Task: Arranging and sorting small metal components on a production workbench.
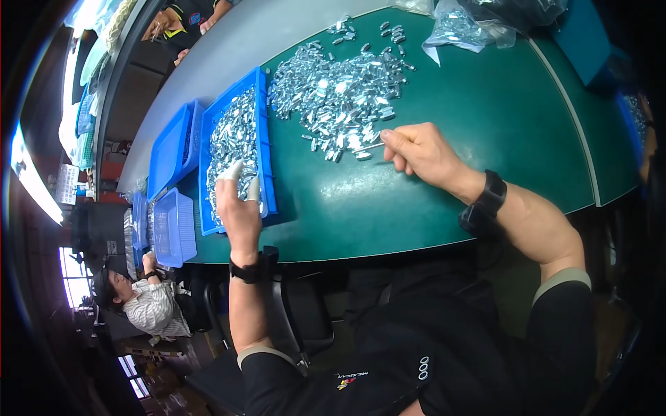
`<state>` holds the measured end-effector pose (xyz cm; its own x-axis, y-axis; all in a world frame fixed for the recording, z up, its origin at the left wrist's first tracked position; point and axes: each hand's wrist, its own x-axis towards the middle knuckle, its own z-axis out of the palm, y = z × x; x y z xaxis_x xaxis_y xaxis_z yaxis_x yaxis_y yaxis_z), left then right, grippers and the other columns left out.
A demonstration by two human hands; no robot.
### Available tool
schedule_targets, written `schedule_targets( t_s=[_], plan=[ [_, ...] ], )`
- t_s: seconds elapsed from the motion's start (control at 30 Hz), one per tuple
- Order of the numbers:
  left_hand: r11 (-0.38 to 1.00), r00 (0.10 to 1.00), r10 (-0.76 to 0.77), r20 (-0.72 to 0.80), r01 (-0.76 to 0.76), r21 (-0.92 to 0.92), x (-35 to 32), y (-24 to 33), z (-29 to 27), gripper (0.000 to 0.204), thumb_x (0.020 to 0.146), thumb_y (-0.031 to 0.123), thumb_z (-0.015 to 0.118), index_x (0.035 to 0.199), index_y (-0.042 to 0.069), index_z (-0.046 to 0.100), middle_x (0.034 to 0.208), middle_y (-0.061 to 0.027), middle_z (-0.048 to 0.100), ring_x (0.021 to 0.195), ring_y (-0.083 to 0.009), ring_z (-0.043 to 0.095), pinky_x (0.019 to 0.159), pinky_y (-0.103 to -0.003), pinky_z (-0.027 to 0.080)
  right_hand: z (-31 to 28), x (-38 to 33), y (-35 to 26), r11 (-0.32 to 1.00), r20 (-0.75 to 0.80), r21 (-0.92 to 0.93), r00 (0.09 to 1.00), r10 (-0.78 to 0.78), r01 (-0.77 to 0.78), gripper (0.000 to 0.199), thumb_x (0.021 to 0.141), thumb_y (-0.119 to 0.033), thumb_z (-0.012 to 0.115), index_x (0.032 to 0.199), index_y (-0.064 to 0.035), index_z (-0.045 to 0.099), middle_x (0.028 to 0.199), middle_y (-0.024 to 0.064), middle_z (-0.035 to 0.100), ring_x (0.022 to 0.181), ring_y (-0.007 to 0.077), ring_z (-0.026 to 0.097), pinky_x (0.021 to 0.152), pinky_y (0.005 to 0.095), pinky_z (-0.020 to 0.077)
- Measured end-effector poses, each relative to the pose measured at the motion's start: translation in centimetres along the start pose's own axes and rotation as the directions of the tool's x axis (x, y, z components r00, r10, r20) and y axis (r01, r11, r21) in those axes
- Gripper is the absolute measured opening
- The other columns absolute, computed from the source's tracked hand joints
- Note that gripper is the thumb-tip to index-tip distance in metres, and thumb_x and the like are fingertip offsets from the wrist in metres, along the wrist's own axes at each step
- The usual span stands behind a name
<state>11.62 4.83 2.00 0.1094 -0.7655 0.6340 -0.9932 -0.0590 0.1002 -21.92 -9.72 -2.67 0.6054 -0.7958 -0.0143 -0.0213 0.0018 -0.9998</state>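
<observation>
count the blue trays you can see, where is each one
4, maybe more hidden. One blue tray of metal parts lies under the left hand; a second sits left of it; a third nearer; a fourth at the table's left end.

left hand [239, 208] sits left of centre in the frame, back up, fingers stretched forward with pale fingertip covers. right hand [420, 151], upper middle, is loosely curled, thumb and forefinger pinched; both wrists wear black bands.
</observation>
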Motion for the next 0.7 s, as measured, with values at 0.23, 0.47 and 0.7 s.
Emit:
schedule_targets(
  t_s=[0.23,0.47,0.7],
  plan=[
    [0.966,0.946,0.114,0.305,-0.034,-0.255,1.1,7.5,4.9,0.025,0.085,0.010,0.083,0.107,0.004,0.073,0.095,-0.0121,0.067,0.093,-0.0321,0.066,0.079,-0.041,0.054,0.6,-0.1,0.4,0.997,0.046,-0.072,0.999,-0.012,0.015,0.047,0.110,-0.037,0.059,0.082,-0.0013,0.073,0.064,0.0012,0.065,0.055,0.0070,0.056,0.052,0.0249,0.0442],
    [0.982,0.926,0.159,0.343,-0.112,-0.155,1.8,9.0,6.9,0.023,0.081,0.012,0.084,0.097,0.004,0.069,0.089,-0.0111,0.062,0.087,-0.0330,0.063,0.074,-0.045,0.052,0.0,0.1,0.6,0.993,0.055,-0.107,0.997,-0.048,0.053,0.045,0.110,-0.034,0.060,0.083,-0.0009,0.074,0.064,0.0013,0.065,0.055,0.0070,0.056,0.051,0.0250,0.0444],
    [0.934,0.902,0.311,0.300,-0.232,-0.272,1.6,9.6,6.5,0.015,0.084,0.009,0.078,0.094,0.005,0.067,0.091,-0.0115,0.061,0.088,-0.0332,0.062,0.075,-0.045,0.052,0.2,-0.2,0.7,0.987,0.029,-0.157,0.999,-0.037,0.041,0.042,0.109,-0.032,0.061,0.085,-0.0008,0.075,0.064,0.0010,0.066,0.055,0.0065,0.056,0.052,0.0249,0.0446]
  ],
)
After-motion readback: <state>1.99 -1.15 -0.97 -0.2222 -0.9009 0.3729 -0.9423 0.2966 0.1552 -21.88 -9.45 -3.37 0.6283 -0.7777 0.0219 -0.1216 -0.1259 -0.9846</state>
